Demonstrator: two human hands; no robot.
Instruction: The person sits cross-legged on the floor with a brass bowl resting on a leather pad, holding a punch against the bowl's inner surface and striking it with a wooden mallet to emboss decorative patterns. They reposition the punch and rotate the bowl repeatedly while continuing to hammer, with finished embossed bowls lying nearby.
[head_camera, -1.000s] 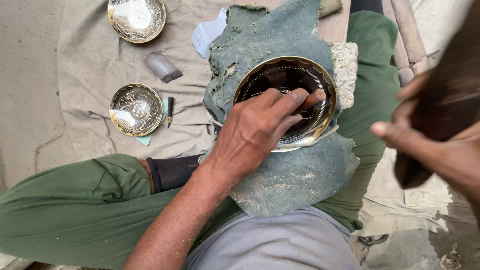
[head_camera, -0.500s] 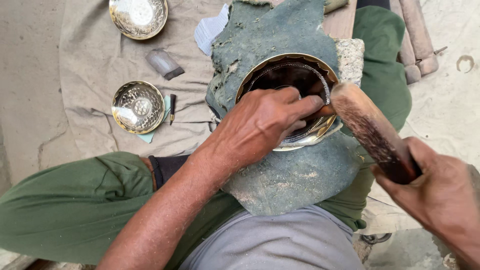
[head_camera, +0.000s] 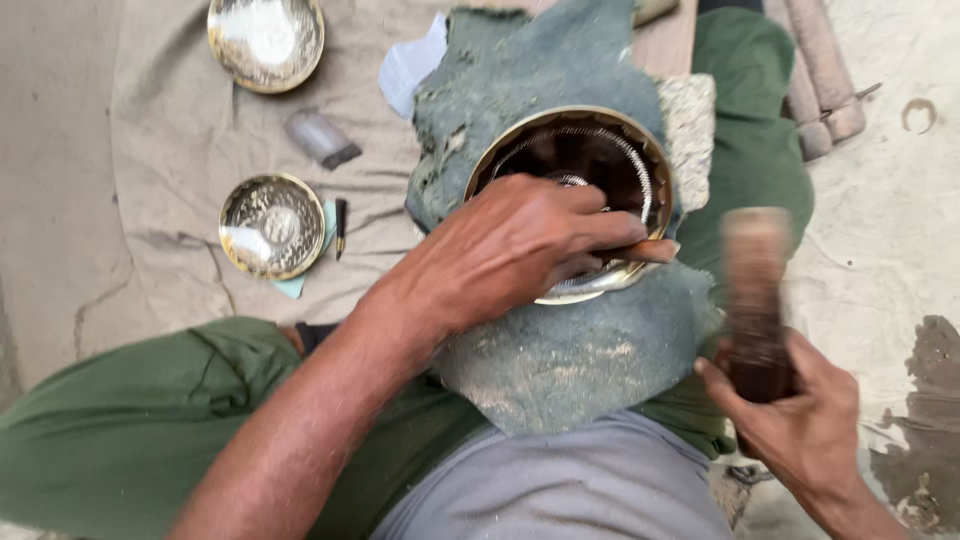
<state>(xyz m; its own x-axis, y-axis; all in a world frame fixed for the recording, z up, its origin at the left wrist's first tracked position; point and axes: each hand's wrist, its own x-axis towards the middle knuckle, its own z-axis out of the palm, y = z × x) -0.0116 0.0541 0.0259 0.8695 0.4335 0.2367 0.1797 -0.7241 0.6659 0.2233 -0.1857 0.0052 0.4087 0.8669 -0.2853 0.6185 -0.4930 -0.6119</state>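
A brass bowl (head_camera: 600, 150) with a patterned inner wall lies on a grey-green cloth pad (head_camera: 560, 360) across my lap. My left hand (head_camera: 500, 250) rests over the bowl's near side. Its fingers pinch a small tool (head_camera: 655, 250), and only the tip shows at the rim. To the right, my right hand (head_camera: 800, 430) grips a dark wooden mallet (head_camera: 755, 290). The mallet is upright, blurred by motion, and clear of the bowl.
Two smaller brass bowls (head_camera: 265, 40) (head_camera: 272, 225) sit on the beige sheet at left, with a small grey metal piece (head_camera: 320, 138) and a short black tool (head_camera: 341, 225) beside them. Wooden sticks (head_camera: 820, 70) lie at top right. My green-trousered legs (head_camera: 120, 430) frame the pad.
The mallet came down from high on the right to the tool by my left hand, then drew back right and lower. My left hand stayed on the bowl.
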